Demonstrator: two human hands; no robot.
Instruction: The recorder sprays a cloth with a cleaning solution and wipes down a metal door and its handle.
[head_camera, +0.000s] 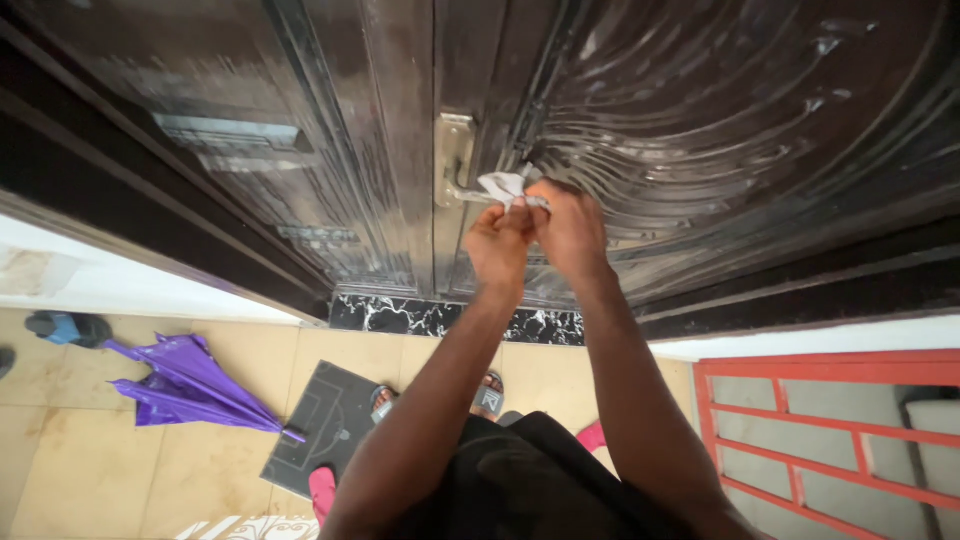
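While working the white cloth (503, 185) against the brass door handle (462, 190) on the dark metal door (700, 130), best kept bunched tight and rubbed along the lever. Left hand (497, 245) and right hand (568, 228) both raised, arms outstretched, fingers pinched closed on the cloth at the handle.

2 hands: left (497, 243), right (567, 228), both at 12 o'clock. 1 cloth (503, 185). 1 door handle (459, 190). 1 purple umbrella (185, 385) at 8 o'clock. 1 dark mat (322, 425). 1 red railing (830, 440) at 4 o'clock. 1 blue shoe (66, 327) at 9.
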